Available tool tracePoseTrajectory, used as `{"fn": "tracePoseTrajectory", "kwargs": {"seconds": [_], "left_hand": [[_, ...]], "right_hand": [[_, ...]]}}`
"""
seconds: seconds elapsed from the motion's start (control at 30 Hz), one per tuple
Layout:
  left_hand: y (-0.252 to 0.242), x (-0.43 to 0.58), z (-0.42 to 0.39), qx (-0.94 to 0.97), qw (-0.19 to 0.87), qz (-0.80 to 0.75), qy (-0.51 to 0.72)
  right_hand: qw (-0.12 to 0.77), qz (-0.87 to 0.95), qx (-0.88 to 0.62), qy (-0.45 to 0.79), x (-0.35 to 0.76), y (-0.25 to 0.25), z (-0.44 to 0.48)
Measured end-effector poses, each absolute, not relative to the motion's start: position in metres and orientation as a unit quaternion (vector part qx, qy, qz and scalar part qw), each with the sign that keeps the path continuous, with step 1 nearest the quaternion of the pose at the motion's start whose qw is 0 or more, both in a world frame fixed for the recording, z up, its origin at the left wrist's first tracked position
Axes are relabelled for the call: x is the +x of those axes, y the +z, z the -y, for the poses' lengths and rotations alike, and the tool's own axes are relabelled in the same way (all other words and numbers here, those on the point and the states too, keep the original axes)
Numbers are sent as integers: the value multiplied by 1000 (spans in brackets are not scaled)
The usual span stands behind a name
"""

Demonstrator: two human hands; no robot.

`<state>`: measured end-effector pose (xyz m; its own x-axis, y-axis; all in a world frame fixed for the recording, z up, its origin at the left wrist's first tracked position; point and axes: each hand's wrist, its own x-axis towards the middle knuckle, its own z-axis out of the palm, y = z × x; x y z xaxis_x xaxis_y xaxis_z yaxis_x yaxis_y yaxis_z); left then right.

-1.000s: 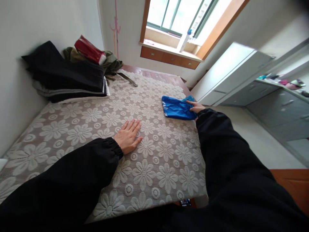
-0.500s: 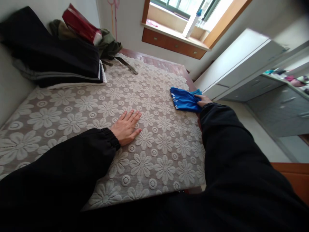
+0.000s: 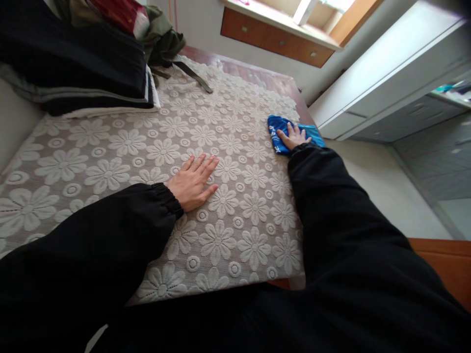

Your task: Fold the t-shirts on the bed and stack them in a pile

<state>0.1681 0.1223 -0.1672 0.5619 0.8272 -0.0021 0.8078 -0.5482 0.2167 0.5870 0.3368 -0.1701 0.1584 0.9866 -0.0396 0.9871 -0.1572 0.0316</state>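
Observation:
My left hand (image 3: 192, 184) lies flat on the lace tablecloth (image 3: 218, 242), fingers stretched out and holding nothing. Over at the right edge of the table, my right hand (image 3: 293, 136) rests palm down on a folded blue cloth (image 3: 274, 128) with white lettering. Its fingers are spread over the fabric and do not grip it. A lighter blue part of the cloth shows to the right of the hand, by the table edge; the rest is partly hidden under my hand and sleeve.
Folded dark clothes (image 3: 91, 73) lie on the table at the far left, with a green strapped bag (image 3: 162, 44) and a red package (image 3: 119, 17) behind. Past the table stand a wooden drawer unit (image 3: 272, 37) under the window and a white cabinet (image 3: 382, 63).
My right hand has let go of the blue cloth's right edge and moved left onto its top, fingers now spread. My left hand stays flat in place. The view has tilted down a little.

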Motion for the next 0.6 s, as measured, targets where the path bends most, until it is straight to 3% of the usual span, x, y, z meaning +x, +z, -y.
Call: {"fn": "tracePoseTrajectory", "kwargs": {"seconds": [0.4,0.6], "left_hand": [[-163,169,-122,879,95,-466,19],[-163,169,-122,879,93,-468,20]], "right_hand": [[25,-605,795,-42,574,-173,-326],[0,-722,690,52,564,-161,-317]]}}
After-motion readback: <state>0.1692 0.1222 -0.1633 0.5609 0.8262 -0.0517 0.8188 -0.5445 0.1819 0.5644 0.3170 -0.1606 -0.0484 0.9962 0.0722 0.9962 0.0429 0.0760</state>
